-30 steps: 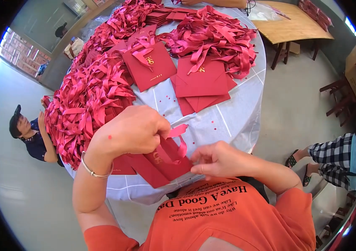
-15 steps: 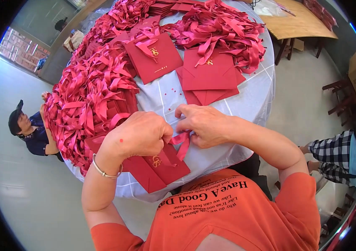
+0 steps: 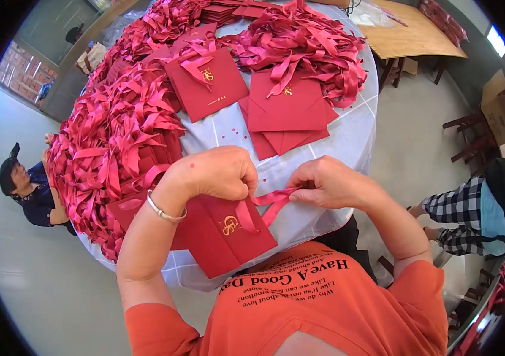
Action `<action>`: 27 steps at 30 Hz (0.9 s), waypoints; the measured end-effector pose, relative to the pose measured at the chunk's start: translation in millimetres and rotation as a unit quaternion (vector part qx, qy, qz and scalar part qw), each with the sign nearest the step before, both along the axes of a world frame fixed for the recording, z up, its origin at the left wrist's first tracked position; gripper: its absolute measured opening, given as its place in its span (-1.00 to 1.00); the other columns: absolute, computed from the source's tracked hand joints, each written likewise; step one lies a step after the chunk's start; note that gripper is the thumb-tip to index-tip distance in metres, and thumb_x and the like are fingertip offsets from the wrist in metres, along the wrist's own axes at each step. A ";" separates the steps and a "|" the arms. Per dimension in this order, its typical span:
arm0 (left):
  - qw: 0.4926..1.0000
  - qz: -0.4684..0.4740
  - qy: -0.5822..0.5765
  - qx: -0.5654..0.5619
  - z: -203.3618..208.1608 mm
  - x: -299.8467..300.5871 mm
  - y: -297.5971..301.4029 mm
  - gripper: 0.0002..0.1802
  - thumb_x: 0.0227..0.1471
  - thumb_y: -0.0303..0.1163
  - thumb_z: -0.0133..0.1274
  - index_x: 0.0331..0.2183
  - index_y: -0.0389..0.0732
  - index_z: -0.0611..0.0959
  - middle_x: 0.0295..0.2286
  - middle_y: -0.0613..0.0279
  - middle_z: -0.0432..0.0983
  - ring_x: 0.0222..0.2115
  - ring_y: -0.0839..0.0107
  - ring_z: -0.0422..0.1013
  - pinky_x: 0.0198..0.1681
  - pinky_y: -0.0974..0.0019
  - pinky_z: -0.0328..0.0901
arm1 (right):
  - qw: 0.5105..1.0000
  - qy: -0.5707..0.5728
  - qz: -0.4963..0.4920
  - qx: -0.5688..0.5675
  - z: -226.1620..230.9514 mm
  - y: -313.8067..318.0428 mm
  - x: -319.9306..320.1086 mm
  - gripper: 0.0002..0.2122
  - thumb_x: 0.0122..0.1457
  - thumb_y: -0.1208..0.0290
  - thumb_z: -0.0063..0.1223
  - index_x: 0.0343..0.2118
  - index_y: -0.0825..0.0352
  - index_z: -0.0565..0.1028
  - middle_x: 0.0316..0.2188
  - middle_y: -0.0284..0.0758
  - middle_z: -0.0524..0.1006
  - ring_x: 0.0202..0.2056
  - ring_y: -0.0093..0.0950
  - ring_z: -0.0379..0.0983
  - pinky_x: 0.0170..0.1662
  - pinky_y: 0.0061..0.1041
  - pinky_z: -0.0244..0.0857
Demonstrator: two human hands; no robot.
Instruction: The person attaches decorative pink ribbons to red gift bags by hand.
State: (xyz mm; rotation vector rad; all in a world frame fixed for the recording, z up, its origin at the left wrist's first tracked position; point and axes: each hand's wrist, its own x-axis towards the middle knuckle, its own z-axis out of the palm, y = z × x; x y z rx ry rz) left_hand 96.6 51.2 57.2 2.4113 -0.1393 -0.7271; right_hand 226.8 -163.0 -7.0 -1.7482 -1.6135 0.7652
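A red paper bag [image 3: 226, 232] with a gold emblem lies tilted at the table's near edge, below my left hand [image 3: 219, 174]. That hand is closed at the bag's upper edge, its fingertips tucked out of sight where the pink ribbon comes out. My right hand [image 3: 328, 185] pinches the other end of this pink satin ribbon [image 3: 271, 197] between thumb and fingers. The ribbon stretches between both hands, and a loop of it hangs down beside the bag. A loose tail of ribbon lies across the bag's front.
Piles of red bags with pink ribbons [image 3: 116, 136] fill the table's left side and far end [image 3: 306, 41]. Flat red bags [image 3: 288, 107] lie beyond my hands. Small red dots are scattered on the pale tablecloth [image 3: 211, 127]. One person [image 3: 38, 196] is at the left, another [image 3: 460, 207] at the right.
My right hand has moved right, away from the left, drawing the ribbon out longer. My left hand has shifted slightly right and up.
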 end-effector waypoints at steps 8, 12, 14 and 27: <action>0.964 0.079 -0.252 -0.027 -20.5 -50.7 -21.8 -0.77 -0.21 -0.65 0.05 -0.39 -0.28 0.68 -0.10 -0.03 0.52 -0.40 0.10 0.52 -0.35 0.23 0.39 | 0.996 0.044 0.009 0.081 -8.5 -8.9 6.9 -0.82 0.10 0.54 0.15 -0.22 0.40 0.60 -0.45 -0.21 0.58 -0.43 -0.36 0.54 -0.32 -0.43 0.39; 0.892 0.248 -0.322 0.196 -22.8 -93.5 -58.9 -0.56 -0.02 -0.48 0.10 -0.04 -0.33 0.51 0.00 -0.15 0.41 -0.07 -0.09 0.40 0.01 0.02 0.28 | 0.992 0.119 -0.004 0.048 -9.7 -13.3 11.6 -0.78 0.13 0.62 0.04 -0.15 0.43 0.57 -0.41 -0.23 0.58 -0.42 -0.45 0.54 -0.31 -0.48 0.39; 0.885 0.275 -0.268 0.263 -29.4 -111.1 -74.6 -0.32 0.03 -0.41 0.10 0.13 -0.49 0.28 0.12 -0.32 0.22 0.16 -0.21 0.16 0.22 -0.07 0.06 | 0.989 0.144 0.001 0.033 -9.8 -13.6 13.1 -0.76 0.14 0.64 0.00 -0.13 0.43 0.56 -0.39 -0.24 0.58 -0.42 -0.48 0.54 -0.30 -0.50 0.40; 0.873 0.324 -0.253 0.262 -83.3 -124.7 -88.9 -0.16 -0.01 -0.28 0.10 0.19 -0.51 0.18 0.21 -0.35 0.03 0.25 -0.25 -0.03 0.31 -0.19 -0.15 | 0.975 0.210 -0.052 -0.039 -6.1 -7.6 9.6 -0.82 0.14 0.61 0.11 -0.18 0.46 0.58 -0.43 -0.36 0.60 -0.44 -0.63 0.53 -0.34 -0.62 0.41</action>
